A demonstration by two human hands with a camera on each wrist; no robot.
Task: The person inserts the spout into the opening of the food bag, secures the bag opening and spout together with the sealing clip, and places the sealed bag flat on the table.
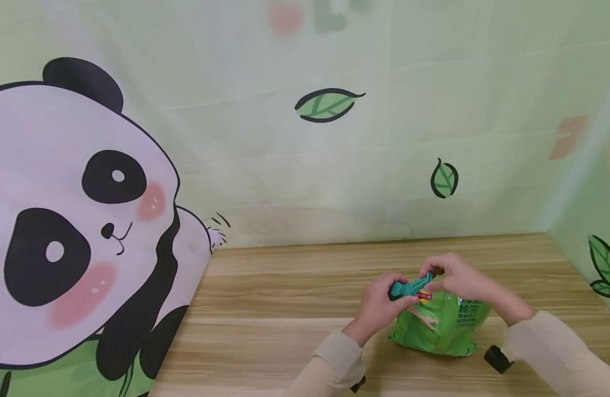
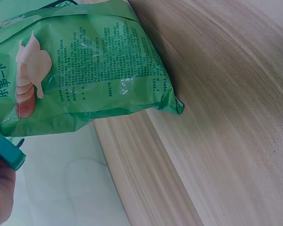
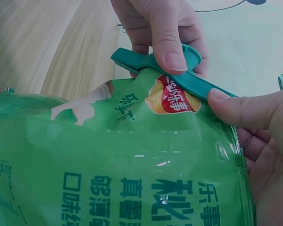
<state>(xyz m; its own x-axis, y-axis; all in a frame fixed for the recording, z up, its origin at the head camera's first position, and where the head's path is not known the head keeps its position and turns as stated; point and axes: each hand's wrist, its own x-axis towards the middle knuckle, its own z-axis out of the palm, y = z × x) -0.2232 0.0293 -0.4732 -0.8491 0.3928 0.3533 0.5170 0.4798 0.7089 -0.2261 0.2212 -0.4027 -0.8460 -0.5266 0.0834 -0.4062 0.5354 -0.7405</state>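
Note:
A green chip bag [image 1: 441, 325] with a red and yellow logo stands on the table, its top edge pinched by a teal bag clip [image 3: 141, 61]. My left hand [image 1: 376, 303] holds the clip at its wider end, the thumb [image 3: 173, 59] pressed on top beside the rounded tab. At the clip's narrow end, my right hand [image 1: 455, 275] pinches the clip and the bag's upper corner between thumb [image 3: 238, 110] and fingers. Printed text and a pinkish figure cover the bag's side [image 2: 99, 61] in the left wrist view. Some right-hand fingers are hidden behind the bag.
The wood-grain table [image 1: 265, 309] meets a pale green backdrop [image 1: 384, 138] with leaf drawings behind the bag. A large panda print [image 1: 136, 231] borders the table on the left. A black device [image 1: 498, 359] sits under my right sleeve.

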